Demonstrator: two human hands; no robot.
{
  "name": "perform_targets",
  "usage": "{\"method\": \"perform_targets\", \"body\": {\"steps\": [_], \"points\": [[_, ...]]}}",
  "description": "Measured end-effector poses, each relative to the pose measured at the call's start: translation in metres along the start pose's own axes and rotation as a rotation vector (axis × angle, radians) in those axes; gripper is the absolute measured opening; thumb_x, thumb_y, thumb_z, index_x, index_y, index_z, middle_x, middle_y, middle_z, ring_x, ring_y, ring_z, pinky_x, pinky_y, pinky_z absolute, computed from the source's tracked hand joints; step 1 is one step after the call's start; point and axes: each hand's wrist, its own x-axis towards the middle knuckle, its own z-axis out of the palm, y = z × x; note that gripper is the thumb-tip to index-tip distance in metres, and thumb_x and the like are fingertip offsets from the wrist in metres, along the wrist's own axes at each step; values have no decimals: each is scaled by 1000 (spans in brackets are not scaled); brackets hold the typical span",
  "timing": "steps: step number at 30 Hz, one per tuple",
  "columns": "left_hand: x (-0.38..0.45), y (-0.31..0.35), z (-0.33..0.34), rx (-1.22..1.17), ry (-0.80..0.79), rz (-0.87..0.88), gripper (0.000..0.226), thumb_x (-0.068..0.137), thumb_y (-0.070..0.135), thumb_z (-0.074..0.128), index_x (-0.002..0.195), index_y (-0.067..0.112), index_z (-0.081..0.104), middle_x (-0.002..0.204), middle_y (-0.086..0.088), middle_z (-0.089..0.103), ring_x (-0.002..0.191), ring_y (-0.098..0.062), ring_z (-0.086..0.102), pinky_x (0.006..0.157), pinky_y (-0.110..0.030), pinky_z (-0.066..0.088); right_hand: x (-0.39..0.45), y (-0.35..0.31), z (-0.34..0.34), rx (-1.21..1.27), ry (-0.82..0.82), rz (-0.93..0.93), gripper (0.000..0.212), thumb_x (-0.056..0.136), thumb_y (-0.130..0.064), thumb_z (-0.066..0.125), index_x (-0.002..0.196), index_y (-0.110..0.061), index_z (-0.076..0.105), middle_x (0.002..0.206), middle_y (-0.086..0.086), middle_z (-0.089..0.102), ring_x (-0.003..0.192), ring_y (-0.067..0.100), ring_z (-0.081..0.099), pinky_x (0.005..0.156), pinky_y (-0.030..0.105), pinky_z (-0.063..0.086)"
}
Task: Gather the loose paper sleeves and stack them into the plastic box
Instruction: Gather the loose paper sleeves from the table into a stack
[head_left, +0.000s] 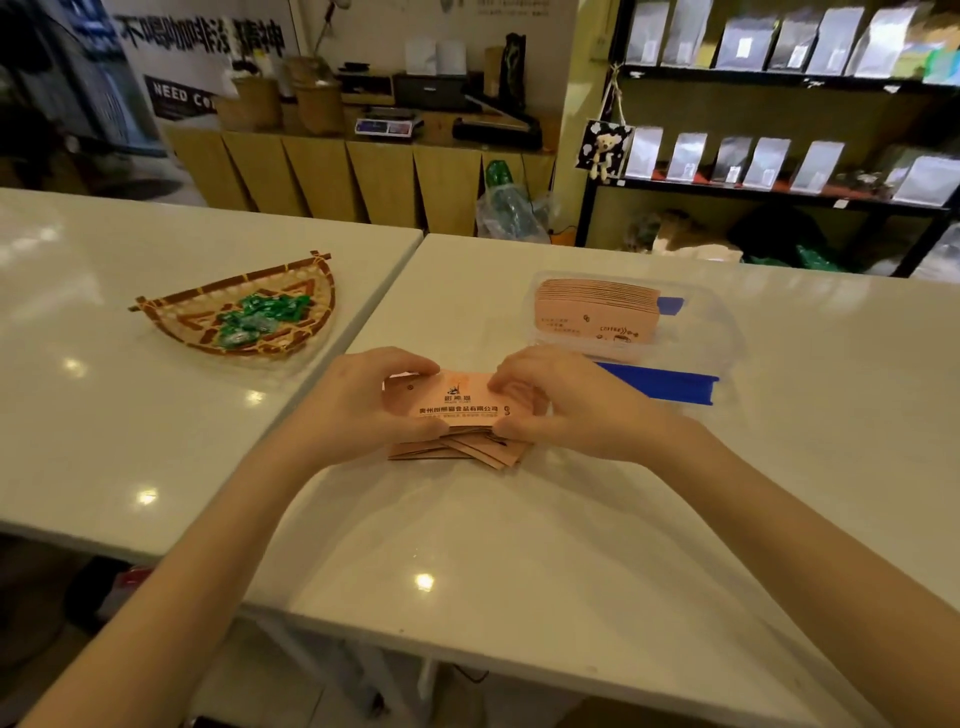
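A bundle of pink paper sleeves (457, 402) with dark print is held just above the white table, my left hand (363, 405) gripping its left end and my right hand (566, 405) its right end. Under it, several more pink sleeves (467, 449) lie fanned out and uneven on the table. Behind my right hand stands the clear plastic box (722, 332) with blue clips, and a neat stack of pink sleeves (597, 312) rests inside it. The box's lid with a blue strip (665, 382) lies in front of the box.
A woven bamboo tray (171, 317) with green wrapped candies (254, 319) sits on the neighbouring white table to the left. A narrow gap (384, 291) separates the two tables. Shelves with silver bags (779, 156) stand beyond the table at the right.
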Motion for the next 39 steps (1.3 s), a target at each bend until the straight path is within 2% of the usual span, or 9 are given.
{"method": "perform_targets", "body": {"steps": [4, 8, 13, 16, 20, 23, 26, 34, 39], "points": [[-1, -2, 5, -20, -12, -5, 53, 69, 32, 74, 118, 22, 57, 127, 4, 57, 99, -3, 47, 70, -4, 35, -2, -1, 2, 24, -14, 32, 48, 82, -42, 57, 126, -24, 49, 132, -5, 51, 117, 11, 46, 96, 29, 41], [-3, -5, 3, -38, -29, -40, 58, 68, 40, 72, 121, 24, 56, 137, 8, 46, 119, -9, 42, 86, -19, 35, -8, 6, -2, 124, 26, 79, 48, 80, -43, 59, 124, -29, 49, 136, -8, 47, 122, 11, 42, 96, 25, 36], [-13, -17, -4, -37, 34, -214, 68, 66, 56, 60, 126, 25, 49, 142, 4, 39, 130, -17, 34, 106, -44, 34, -17, 24, -7, 419, 185, 321, 35, 78, -37, 63, 111, -25, 57, 96, -9, 63, 78, 7, 57, 67, 18, 46], [-20, -24, -4, -16, 33, -265, 66, 71, 60, 47, 121, 18, 55, 135, -3, 45, 124, -21, 40, 101, -42, 38, -20, 36, -11, 836, 92, 608, 31, 85, -36, 54, 102, -11, 62, 61, 5, 68, 44, 13, 50, 47, 24, 44], [-20, -23, -3, -173, 66, -398, 48, 87, 46, 43, 101, 7, 69, 111, -6, 56, 104, -23, 49, 88, -34, 37, -22, 45, -12, 1110, -146, 752, 53, 89, -46, 37, 105, -2, 63, 61, 13, 70, 35, 13, 49, 36, 20, 40], [-16, -21, -7, -273, 25, -560, 49, 83, 52, 45, 89, 11, 71, 115, -13, 59, 101, -26, 52, 93, -40, 41, -18, 44, -10, 1152, -263, 726, 58, 90, -48, 32, 108, 0, 60, 65, 13, 72, 35, 13, 53, 34, 19, 41], [-10, -16, -6, -239, -30, -598, 45, 82, 49, 50, 88, 9, 69, 102, -13, 60, 86, -25, 53, 79, -36, 41, -13, 38, -8, 1123, -318, 706, 57, 89, -49, 34, 107, -1, 60, 67, 12, 73, 37, 12, 54, 35, 19, 43], [-7, -3, 2, -218, -32, -628, 49, 78, 44, 61, 47, 6, 56, 29, 3, 39, 47, -17, 39, 48, -29, 25, -6, 33, -2, 1129, -301, 723, 44, 87, -42, 48, 105, -3, 59, 64, 10, 72, 34, 10, 48, 34, 17, 40], [-3, -6, 6, -248, -34, -639, 53, 75, 44, 63, 82, -8, 69, 62, -12, 51, 60, -21, 46, 53, -30, 28, -3, 31, 10, 1237, -297, 725, 37, 82, -34, 58, 104, -4, 63, 55, 7, 68, 29, 7, 39, 30, 16, 31]]}}
